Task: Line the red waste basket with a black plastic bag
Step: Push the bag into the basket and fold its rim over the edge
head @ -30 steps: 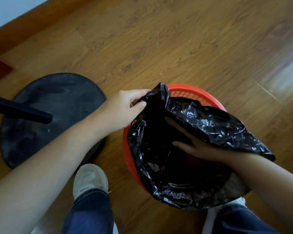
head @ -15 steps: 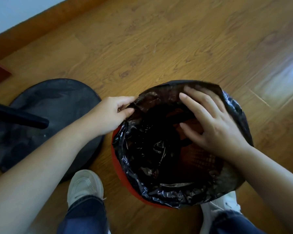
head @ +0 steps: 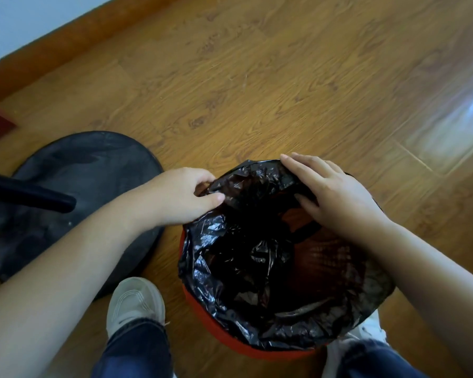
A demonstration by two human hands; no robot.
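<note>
The red waste basket (head: 243, 347) is parked on the wooden floor (head: 257, 91) between two white shoes (head: 134, 301), and the black plastic bag (head: 230, 255) is already stuffed inside it and folded over most of the rim. The bag's far-left edge is pinched by the left hand (head: 183, 197), thumb and fingers curled on the plastic. The right hand (head: 339, 200) is laid over the far-right edge, fingers (head: 306, 165) straight and spread, thumb inside. A black round base (head: 66, 173) with a pole is seen just to the left
</note>
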